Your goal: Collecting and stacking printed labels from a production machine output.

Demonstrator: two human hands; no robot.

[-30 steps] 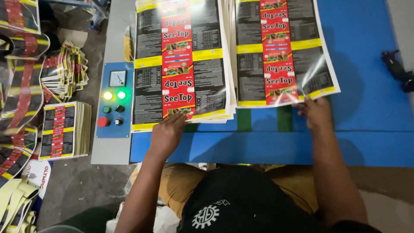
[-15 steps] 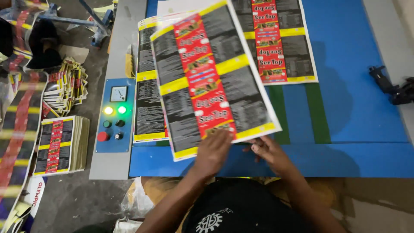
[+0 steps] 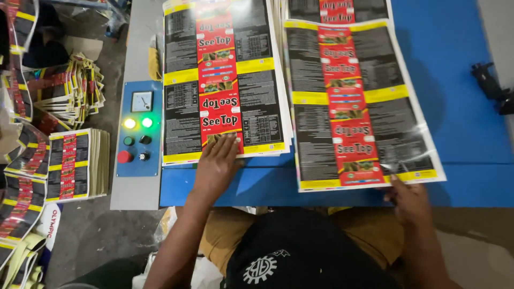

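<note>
From the head camera, the left hand [image 3: 217,163] lies flat and open, fingers spread on the near edge of a stack of printed sheets [image 3: 225,80] at about eleven o'clock from the person. It presses down and grips nothing.

The right hand [image 3: 409,199], at about two o'clock, pinches the near right corner of a single loose sheet [image 3: 358,101] between thumb and fingers. That sheet lies slightly askew on the blue table [image 3: 460,80], just right of the stack, over more sheets at twelve o'clock.

The sheets are thin, glossy and rectangular: black panels, yellow bands and a red strip down the middle. The sheen suggests a slick, film-like surface. A single sheet is probably light and floppy, prone to slide or crease, so corners and edges look like the best holds.

At nine o'clock a grey and blue control panel [image 3: 136,136] carries a small dial, lit yellow and green lamps and a red button. Further left, a smaller pile of sheets [image 3: 75,163] sits beside crumpled offcuts [image 3: 69,93].
</note>
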